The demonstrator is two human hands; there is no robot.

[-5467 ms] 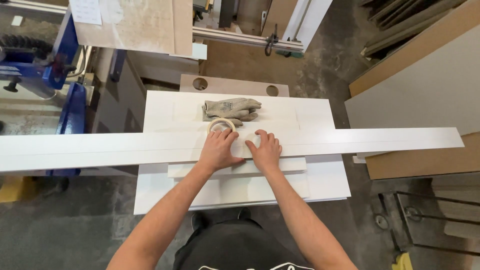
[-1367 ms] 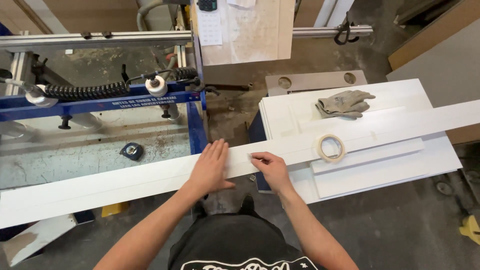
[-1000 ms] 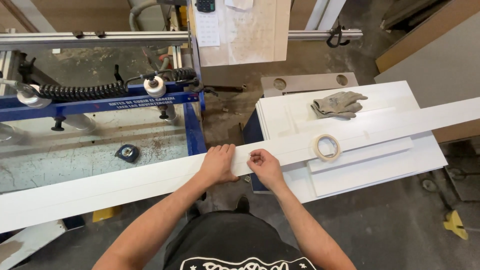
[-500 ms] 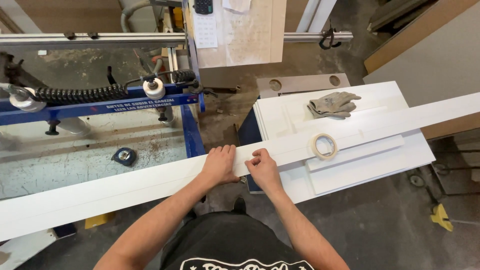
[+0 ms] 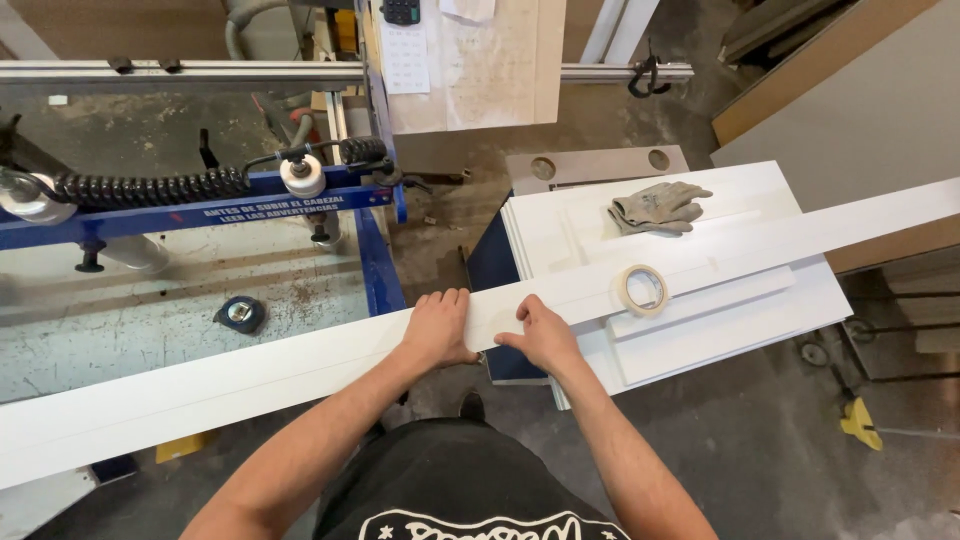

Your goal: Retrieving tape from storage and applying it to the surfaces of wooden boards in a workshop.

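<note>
Long board: white strip (image 5: pixel 300 365) is lying across the blue machine surface (image 5: pixel 380 270) & the white panel stack (image 5: pixel 720 330), running far out both ways.
L hand (image 5: pixel 437 328): is lying flat on top of the board, fingers together, not wrapping it.
R hand (image 5: pixel 540 335): is sitting just right of L hand, fingertips pinching the board's near edge.
Tape roll (image 5: pixel 641 290): is resting on the board, right of the hands.
Gloves (image 5: pixel 658 208): grey pair is lying on the stack, behind the board.
Tape measure (image 5: pixel 240 313): is sitting on the machine surface, behind the board, left of the hands.

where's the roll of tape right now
In the head view the roll of tape lies on the long white board, right of the right hand and below the grey gloves.
</note>
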